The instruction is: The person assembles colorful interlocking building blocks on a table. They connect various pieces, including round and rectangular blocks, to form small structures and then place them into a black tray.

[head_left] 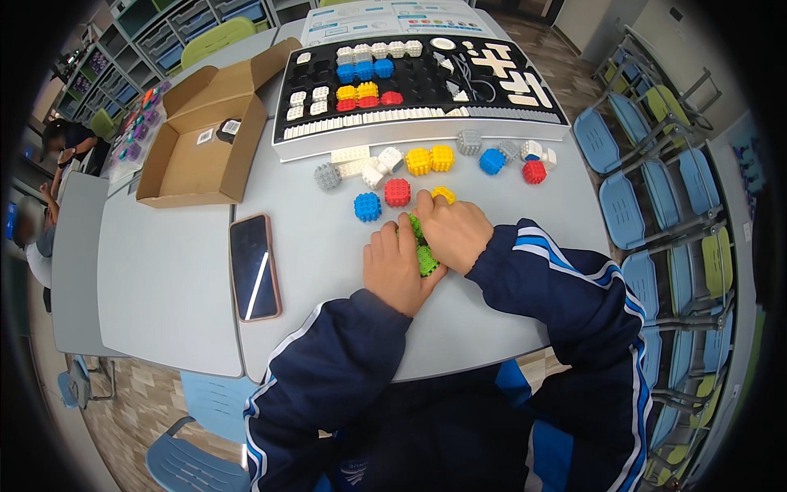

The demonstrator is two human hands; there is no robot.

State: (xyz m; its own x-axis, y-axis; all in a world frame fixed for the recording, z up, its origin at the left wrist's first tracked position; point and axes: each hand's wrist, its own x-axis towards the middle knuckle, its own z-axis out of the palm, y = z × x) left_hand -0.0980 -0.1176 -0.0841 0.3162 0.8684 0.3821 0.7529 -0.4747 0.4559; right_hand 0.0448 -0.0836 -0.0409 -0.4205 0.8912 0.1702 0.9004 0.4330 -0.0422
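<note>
Two green studded blocks sit between my hands near the middle of the table, partly covered by my fingers. My left hand is wrapped round their left and near side. Bent fingers of my right hand press on the far side of the same blocks; its fingertips are partly hidden. Just beyond the right knuckles lies a yellow block. Farther off are a red block, a blue block and a joined yellow pair. Whether the green blocks are joined is hidden.
A black sorting tray with coloured blocks and white parts stands behind. Grey block, white plate and red block lie before it. Left are a phone and an open cardboard box. Stacked chairs line the right.
</note>
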